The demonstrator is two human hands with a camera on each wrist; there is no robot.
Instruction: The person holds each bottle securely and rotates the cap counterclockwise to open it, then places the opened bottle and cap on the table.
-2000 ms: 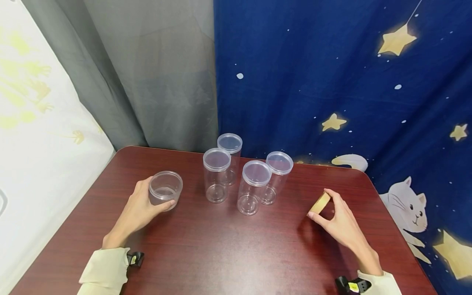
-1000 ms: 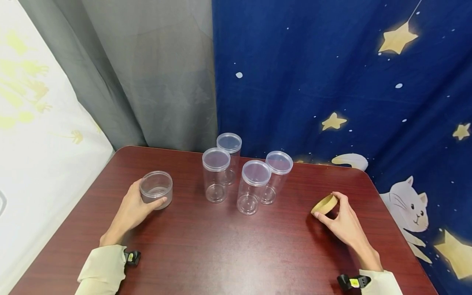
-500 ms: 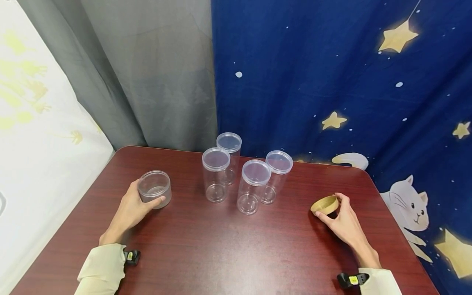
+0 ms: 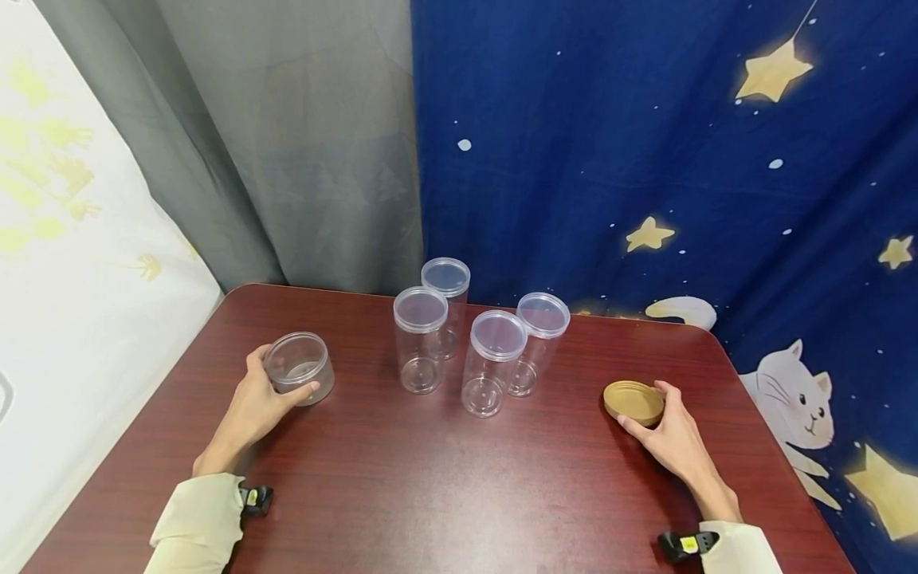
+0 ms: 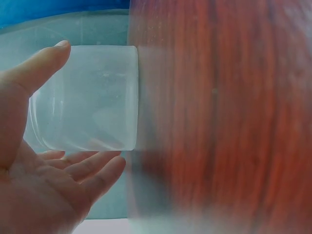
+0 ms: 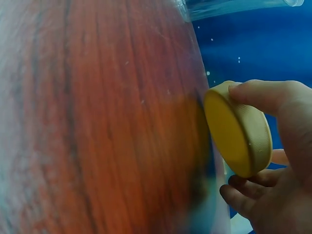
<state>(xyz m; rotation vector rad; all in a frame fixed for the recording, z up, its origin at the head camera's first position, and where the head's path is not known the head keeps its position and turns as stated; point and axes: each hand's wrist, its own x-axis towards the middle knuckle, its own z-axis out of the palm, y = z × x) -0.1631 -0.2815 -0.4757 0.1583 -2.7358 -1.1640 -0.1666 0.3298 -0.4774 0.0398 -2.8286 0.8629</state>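
My left hand (image 4: 254,402) holds a short clear plastic jar (image 4: 315,391) at the table's left side. Its mouth faces up with no lid on it, and the thumb lies across the front of the wall. In the left wrist view the fingers (image 5: 105,175) lie along the jar's far side. Over on the right, my right hand (image 4: 677,434) grips a round gold screw lid (image 4: 633,402) by its edge, thumb on one side and fingers on the other. Its hollow side faces up; its flat yellow top (image 6: 226,134) faces down, close over the table.
Several tall clear jars with translucent lids stand upright mid-table towards the back: a front left one (image 4: 421,343), a back left one (image 4: 446,279), a front right one (image 4: 495,359) and a back right one (image 4: 543,315). Curtains hang behind the dark red table (image 4: 459,494).
The right hand has turned the lid from on edge to nearly flat, hollow side up. The left hand has moved the jar left, and lately the jar's rim has tipped slightly leftward.
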